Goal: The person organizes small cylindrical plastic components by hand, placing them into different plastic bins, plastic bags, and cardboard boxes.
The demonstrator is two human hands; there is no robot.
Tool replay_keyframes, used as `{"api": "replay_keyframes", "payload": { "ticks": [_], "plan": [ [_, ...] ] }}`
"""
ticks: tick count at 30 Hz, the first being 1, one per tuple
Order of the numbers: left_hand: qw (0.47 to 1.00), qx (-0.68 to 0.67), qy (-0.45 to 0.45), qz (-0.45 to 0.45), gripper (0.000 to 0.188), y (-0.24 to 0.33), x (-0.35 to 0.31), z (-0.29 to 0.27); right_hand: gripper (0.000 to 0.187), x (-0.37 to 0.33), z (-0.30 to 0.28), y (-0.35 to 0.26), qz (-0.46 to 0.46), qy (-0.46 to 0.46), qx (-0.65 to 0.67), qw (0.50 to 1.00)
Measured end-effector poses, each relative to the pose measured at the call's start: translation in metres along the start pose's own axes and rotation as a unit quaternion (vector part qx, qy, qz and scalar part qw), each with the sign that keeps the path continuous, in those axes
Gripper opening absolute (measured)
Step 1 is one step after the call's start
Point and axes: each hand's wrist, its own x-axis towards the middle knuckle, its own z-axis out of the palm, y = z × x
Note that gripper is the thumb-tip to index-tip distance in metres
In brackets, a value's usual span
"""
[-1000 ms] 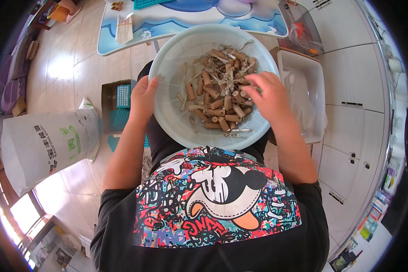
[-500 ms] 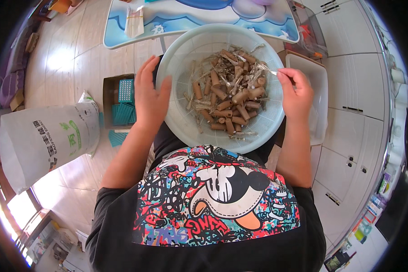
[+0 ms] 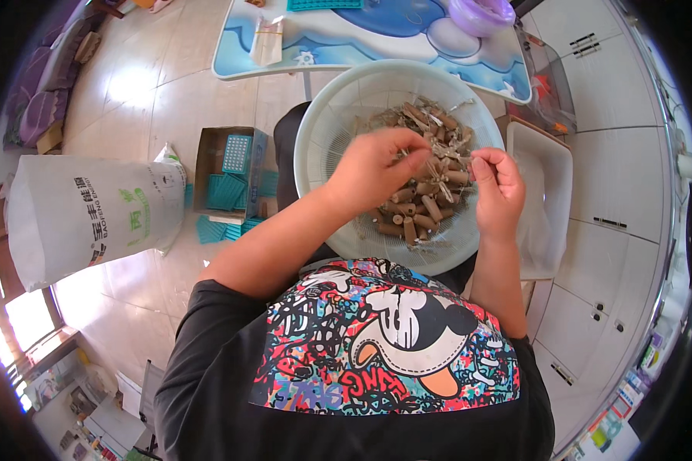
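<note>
A pale blue-green mesh basin (image 3: 303, 150) sits across my lap, holding a pile of brown cylinders (image 3: 409, 229) mixed with thin, pale, straw-like strands. My left hand (image 3: 380, 167) reaches over the pile with its fingers curled and thumb and forefinger brought together; slight blur hides what is in them. Over the basin's right side my right hand (image 3: 500, 188) pinches thumb and forefinger at the end of a small bundle of strands (image 3: 440, 175). That bundle lies between the two hands, and its border with the strands in the pile is hard to tell.
Left of the basin stands a cardboard box (image 3: 209, 165) with teal perforated trays (image 3: 227, 190); more trays lie beside it. A white sack (image 3: 92, 211) rests farther left. Ahead is a blue patterned table (image 3: 331, 50). At the right are a white tub (image 3: 550, 207) and cabinets (image 3: 623, 192).
My left hand has moved right, from beside the basin's left rim to over the pile, its fingers closing. My right hand stays pinched at the right side. The view has shifted slightly.
</note>
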Motion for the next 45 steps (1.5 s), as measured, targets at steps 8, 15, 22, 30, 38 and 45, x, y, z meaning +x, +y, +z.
{"api": "replay_keyframes", "payload": {
  "ticks": [8,15,22,30,38,45],
  "plan": [
    [0.799,0.394,0.452,0.048,0.05,-0.038,0.057,-0.146,0.011,-0.009,-0.006,0.015,0.107,0.05,0.036,0.992],
    [0.924,0.302,0.205,-0.117,0.047,-0.067,0.084,-0.175,0.011,0.006,-0.01,-0.011,0.078,0.055,0.104,0.99],
    [0.941,0.271,0.164,0.12,0.038,0.0,0.048,-0.061,0.013,0.001,-0.011,0.003,0.137,0.072,0.139,0.978],
    [0.968,-0.126,-0.176,-0.128,0.027,-0.008,0.016,0.015,0.015,-0.004,-0.003,0.005,0.177,0.052,0.2,0.962],
    [0.913,-0.287,-0.14,-0.252,0.014,-0.008,0.008,0.015,0.014,-0.002,0.001,0.013,0.157,0.092,0.221,0.958],
    [0.882,-0.375,-0.111,-0.264,0.018,-0.004,0.005,0.011,0.014,-0.005,0.008,0.015,0.15,0.092,0.199,0.964]
  ]
}}
